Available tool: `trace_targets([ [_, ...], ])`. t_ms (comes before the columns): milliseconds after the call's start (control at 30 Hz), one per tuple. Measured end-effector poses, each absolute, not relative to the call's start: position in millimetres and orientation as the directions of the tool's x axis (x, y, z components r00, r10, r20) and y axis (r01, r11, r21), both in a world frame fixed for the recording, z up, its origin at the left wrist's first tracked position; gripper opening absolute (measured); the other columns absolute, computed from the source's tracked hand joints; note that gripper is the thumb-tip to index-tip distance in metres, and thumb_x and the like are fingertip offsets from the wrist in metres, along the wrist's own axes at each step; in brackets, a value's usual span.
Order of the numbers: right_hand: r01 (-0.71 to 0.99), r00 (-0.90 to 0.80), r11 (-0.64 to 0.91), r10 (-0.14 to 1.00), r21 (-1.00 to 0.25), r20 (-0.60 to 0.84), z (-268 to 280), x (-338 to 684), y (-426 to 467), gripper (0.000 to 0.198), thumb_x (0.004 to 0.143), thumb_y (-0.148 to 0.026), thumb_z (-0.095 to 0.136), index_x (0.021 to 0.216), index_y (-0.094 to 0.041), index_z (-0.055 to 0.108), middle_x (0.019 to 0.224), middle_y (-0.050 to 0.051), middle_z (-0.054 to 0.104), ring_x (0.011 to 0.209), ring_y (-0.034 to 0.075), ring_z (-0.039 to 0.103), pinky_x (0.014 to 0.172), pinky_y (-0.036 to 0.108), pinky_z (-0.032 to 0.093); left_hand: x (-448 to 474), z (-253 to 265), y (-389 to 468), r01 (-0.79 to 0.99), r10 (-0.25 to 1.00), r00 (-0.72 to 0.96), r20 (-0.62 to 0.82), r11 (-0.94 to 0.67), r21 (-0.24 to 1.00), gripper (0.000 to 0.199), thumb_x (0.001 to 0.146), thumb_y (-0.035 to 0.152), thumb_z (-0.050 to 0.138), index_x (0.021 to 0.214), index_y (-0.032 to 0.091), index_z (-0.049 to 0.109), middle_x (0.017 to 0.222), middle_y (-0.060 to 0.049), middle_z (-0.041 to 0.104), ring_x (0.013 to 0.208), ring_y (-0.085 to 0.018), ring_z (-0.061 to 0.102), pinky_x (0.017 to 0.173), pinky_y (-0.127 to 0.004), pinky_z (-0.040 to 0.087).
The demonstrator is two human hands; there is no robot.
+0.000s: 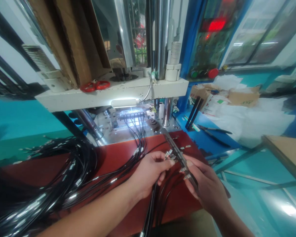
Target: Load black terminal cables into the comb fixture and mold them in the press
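Observation:
My right hand (204,177) grips a long dark metal bar (174,144) that slants over the red work surface (111,151). Small metal connector ends (186,174) sit along the bar. Beside its left edge, my left hand (153,169) is closed, thumb and fingers pinching a black cable by its metal connector (169,154). More black cables (151,204) hang below that hand. Another group of black cables (135,131) runs from the lit mould (132,118) in the press across the red surface. Exactly how the pinched connector meets the bar is hard to make out.
A thick bundle of black cables (74,164) lies at left. Red-handled scissors (95,86) rest on the white press plate (118,92), above a lamp (124,103). Pliers (214,130) lie on the blue surface at right, near white bags (251,115). A control panel (209,42) stands behind.

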State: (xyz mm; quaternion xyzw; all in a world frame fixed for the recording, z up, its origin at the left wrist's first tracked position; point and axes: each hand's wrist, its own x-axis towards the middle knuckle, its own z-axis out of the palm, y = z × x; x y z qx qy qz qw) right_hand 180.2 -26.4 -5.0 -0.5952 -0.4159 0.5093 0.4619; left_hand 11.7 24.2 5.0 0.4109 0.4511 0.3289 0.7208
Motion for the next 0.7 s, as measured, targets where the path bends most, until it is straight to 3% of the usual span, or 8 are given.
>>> trace_targets([
  [200,0.119,0.151,-0.13,0.982,-0.984,-0.111,-8.2,180.3,-26.1,0.049,0.085,-0.044,0.052,0.122,-0.017,0.07,0.039,0.0,0.051,0.035,0.018,0.052,0.029,0.024,0.035,13.0,6.9,22.0,0.11,0.812,0.427,-0.398,0.39,0.914,0.024,0.076,0.034,0.071,0.078,0.02,0.052,0.048,0.01,0.04,0.037,-0.004,0.03,0.035,-0.017,0.022],
  [567,0.12,0.106,-0.202,0.976,-0.972,-0.19,-0.9,178.2,-24.4,0.06,0.089,-0.053,0.044,0.129,-0.013,0.064,0.038,-0.002,0.048,0.029,0.014,0.043,0.03,0.022,0.034,13.7,11.1,22.0,0.138,0.808,0.458,-0.372,0.348,0.927,0.024,0.075,0.034,0.071,0.078,0.021,0.052,0.045,0.011,0.038,0.035,-0.005,0.03,0.033,-0.016,0.021],
  [700,0.115,0.134,-0.178,0.978,-0.977,-0.163,-1.3,176.8,-25.3,0.053,0.085,-0.05,0.051,0.121,-0.016,0.07,0.037,-0.002,0.046,0.029,0.014,0.04,0.028,0.023,0.032,13.3,12.2,21.5,0.156,0.815,0.451,-0.364,0.33,0.931,0.022,0.076,0.034,0.07,0.078,0.021,0.052,0.046,0.011,0.039,0.036,-0.005,0.031,0.034,-0.016,0.023],
])
